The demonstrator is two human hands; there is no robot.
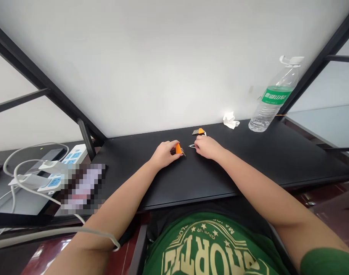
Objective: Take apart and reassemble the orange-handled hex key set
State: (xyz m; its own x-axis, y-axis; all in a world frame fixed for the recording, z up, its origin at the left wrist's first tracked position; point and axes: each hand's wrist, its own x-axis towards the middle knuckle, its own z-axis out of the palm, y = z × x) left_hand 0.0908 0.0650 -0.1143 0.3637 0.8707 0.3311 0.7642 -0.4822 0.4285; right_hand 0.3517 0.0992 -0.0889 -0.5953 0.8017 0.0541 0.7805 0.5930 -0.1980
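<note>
This looks like an office or study cubicle. A plain black desk stands against a bare white wall, boxed in by black metal frame bars with pale panels on both sides. To the left, a white power strip with plugged-in chargers and loose white cables lies on a neighbouring surface. A water bottle and a crumpled tissue sit at the desk's back edge.

A clear bottle with a green label stands at the black table's back right, a crumpled tissue near it. Left, a white power strip with cables lies beside what may be a phone, blurred.
</note>
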